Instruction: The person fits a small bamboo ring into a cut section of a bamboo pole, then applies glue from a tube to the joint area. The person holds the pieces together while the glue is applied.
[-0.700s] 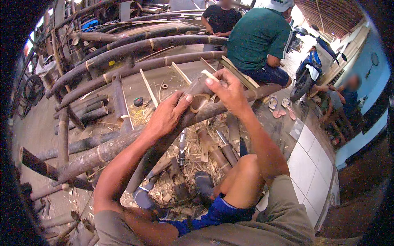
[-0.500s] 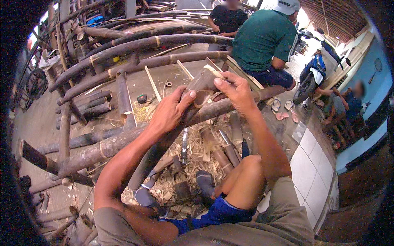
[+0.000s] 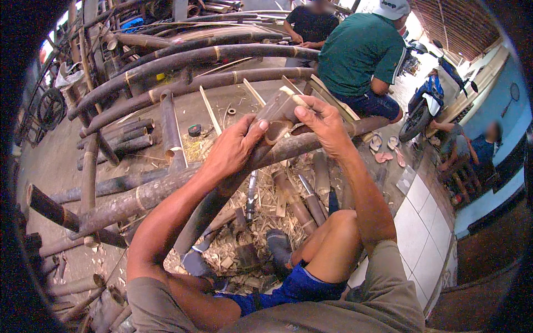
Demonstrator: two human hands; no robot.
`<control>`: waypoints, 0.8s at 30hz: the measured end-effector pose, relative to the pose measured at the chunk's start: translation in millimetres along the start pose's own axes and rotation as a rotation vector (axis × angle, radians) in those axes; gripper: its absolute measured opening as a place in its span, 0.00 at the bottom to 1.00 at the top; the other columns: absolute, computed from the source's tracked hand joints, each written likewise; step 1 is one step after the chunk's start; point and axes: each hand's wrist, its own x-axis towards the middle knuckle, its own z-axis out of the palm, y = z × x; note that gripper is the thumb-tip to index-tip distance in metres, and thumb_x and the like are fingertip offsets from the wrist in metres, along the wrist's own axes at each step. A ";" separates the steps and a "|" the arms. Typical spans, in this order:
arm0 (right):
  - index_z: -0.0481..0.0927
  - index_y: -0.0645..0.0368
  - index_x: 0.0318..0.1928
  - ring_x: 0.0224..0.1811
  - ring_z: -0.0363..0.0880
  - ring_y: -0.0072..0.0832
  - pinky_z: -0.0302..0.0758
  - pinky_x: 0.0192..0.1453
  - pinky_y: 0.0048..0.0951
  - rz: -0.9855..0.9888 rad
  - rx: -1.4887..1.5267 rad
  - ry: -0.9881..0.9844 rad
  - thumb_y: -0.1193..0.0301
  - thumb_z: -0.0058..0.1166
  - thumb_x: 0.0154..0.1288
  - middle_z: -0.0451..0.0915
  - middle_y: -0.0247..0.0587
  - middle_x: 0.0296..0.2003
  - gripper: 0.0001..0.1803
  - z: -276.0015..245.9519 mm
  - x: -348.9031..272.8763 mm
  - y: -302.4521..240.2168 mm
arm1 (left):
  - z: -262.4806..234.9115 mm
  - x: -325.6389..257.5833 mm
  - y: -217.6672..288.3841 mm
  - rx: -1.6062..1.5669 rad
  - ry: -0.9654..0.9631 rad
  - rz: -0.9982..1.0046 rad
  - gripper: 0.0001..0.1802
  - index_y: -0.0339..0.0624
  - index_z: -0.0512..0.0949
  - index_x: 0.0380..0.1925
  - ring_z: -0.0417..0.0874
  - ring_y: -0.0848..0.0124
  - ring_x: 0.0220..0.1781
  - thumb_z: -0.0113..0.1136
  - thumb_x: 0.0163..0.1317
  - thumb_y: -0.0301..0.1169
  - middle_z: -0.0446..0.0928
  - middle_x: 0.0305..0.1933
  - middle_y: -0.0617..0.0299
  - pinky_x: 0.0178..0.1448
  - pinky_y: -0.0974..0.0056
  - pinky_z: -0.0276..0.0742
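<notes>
Now the left hand (image 3: pixel 233 150) and the right hand (image 3: pixel 322 125) both hold one short split bamboo piece (image 3: pixel 277 114), raised above a long thick bamboo pole (image 3: pixel 166 186) that runs from the lower left toward the upper right across the scene. The left hand is closed around the lower end of the piece, with its thumb pressed on the top, and it also seems to rest on the pole, though the contact is hard to tell. The right hand grips the upper end from the far side, fingers bent over the pale cut edge. The piece is tilted, its light inner face turned up. Under the hands, the floor is covered with pale bamboo shavings (image 3: pixel 272 200), and some short bamboo cuts lie there near the person's bare knee (image 3: pixel 333 238). On the concrete floor to the left of the hands lies a small dark round thing with a green and red spot, maybe a tape measure (image 3: pixel 194 130), but it is too small to be sure. Behind it, several long dark bamboo poles (image 3: pixel 211 55) are stacked almost parallel. Further back sits another person in a green shirt (image 3: pixel 361 53), back turned. On the right, a blue motorbike (image 3: pixel 425 108) stands near white floor tiles (image 3: pixel 416 222), and a blue wall carries a small round dark sign (image 3: pixel 517 91).
</notes>
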 end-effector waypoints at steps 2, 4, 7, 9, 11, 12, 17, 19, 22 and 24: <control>0.82 0.61 0.57 0.47 0.79 0.20 0.75 0.54 0.24 0.002 -0.004 -0.003 0.58 0.62 0.71 0.84 0.33 0.45 0.23 0.6 -0.6 -1.9 | -1.2 -0.7 3.2 -0.002 -0.013 -0.026 0.34 0.38 0.74 0.61 0.84 0.48 0.54 0.46 0.75 0.58 0.83 0.49 0.42 0.59 0.52 0.74; 0.82 0.62 0.58 0.48 0.79 0.20 0.75 0.55 0.24 -0.004 -0.017 -0.009 0.59 0.62 0.71 0.83 0.33 0.46 0.22 1.6 -1.0 -5.0 | -1.7 -1.9 3.2 0.007 0.005 -0.014 0.34 0.38 0.74 0.61 0.83 0.48 0.55 0.46 0.75 0.58 0.83 0.49 0.41 0.60 0.52 0.74; 0.81 0.63 0.59 0.52 0.81 0.25 0.76 0.58 0.30 -0.018 -0.032 -0.011 0.56 0.63 0.70 0.85 0.39 0.49 0.26 1.0 -2.4 -7.8 | -1.1 -2.2 2.8 0.015 0.023 0.001 0.34 0.37 0.74 0.61 0.83 0.49 0.55 0.46 0.75 0.58 0.83 0.50 0.42 0.60 0.52 0.74; 0.81 0.62 0.59 0.52 0.80 0.25 0.76 0.59 0.30 -0.023 -0.008 -0.006 0.58 0.64 0.70 0.84 0.38 0.50 0.25 0.9 -2.9 -6.2 | -1.3 -1.2 2.3 -0.001 0.007 -0.004 0.34 0.37 0.74 0.61 0.83 0.49 0.55 0.45 0.75 0.58 0.82 0.50 0.42 0.61 0.52 0.73; 0.81 0.62 0.59 0.52 0.80 0.25 0.76 0.59 0.30 -0.011 -0.003 -0.009 0.59 0.64 0.70 0.84 0.38 0.50 0.25 0.1 -4.4 -7.7 | -1.8 0.8 1.8 -0.036 -0.036 -0.023 0.35 0.37 0.74 0.61 0.83 0.51 0.56 0.44 0.75 0.58 0.82 0.51 0.42 0.61 0.53 0.73; 0.81 0.62 0.59 0.53 0.80 0.25 0.76 0.59 0.30 -0.005 0.002 -0.012 0.59 0.65 0.69 0.84 0.38 0.50 0.25 0.4 -4.7 -7.9 | -1.6 0.8 0.1 -0.048 -0.037 -0.016 0.35 0.37 0.74 0.61 0.83 0.51 0.56 0.44 0.75 0.59 0.82 0.51 0.42 0.61 0.53 0.73; 0.82 0.63 0.58 0.51 0.81 0.25 0.77 0.58 0.29 0.018 0.026 -0.031 0.58 0.65 0.69 0.85 0.39 0.48 0.24 0.8 -1.9 -3.1 | 0.8 5.0 -14.4 -0.073 -0.063 0.008 0.36 0.36 0.75 0.60 0.82 0.53 0.55 0.41 0.76 0.59 0.82 0.51 0.44 0.61 0.54 0.73; 0.82 0.63 0.57 0.49 0.82 0.25 0.78 0.57 0.29 0.026 0.018 -0.021 0.58 0.65 0.69 0.86 0.39 0.47 0.25 -1.1 -1.9 -1.9 | 2.0 5.1 -11.2 -0.092 -0.062 0.021 0.36 0.35 0.75 0.60 0.82 0.54 0.55 0.41 0.76 0.59 0.82 0.50 0.44 0.61 0.54 0.73; 0.82 0.63 0.57 0.47 0.82 0.25 0.78 0.56 0.29 0.042 0.012 -0.015 0.57 0.65 0.69 0.86 0.38 0.46 0.25 -1.6 -1.5 1.2 | 1.5 5.1 -10.3 -0.096 -0.069 0.016 0.36 0.34 0.75 0.59 0.82 0.55 0.54 0.41 0.76 0.59 0.82 0.50 0.45 0.61 0.55 0.73; 0.82 0.63 0.57 0.47 0.82 0.24 0.78 0.55 0.29 0.076 0.013 -0.028 0.57 0.65 0.69 0.86 0.39 0.46 0.25 -2.4 -1.6 0.3 | 0.4 5.5 -11.4 -0.084 -0.075 0.011 0.36 0.34 0.75 0.59 0.82 0.55 0.54 0.41 0.76 0.59 0.82 0.50 0.45 0.61 0.55 0.72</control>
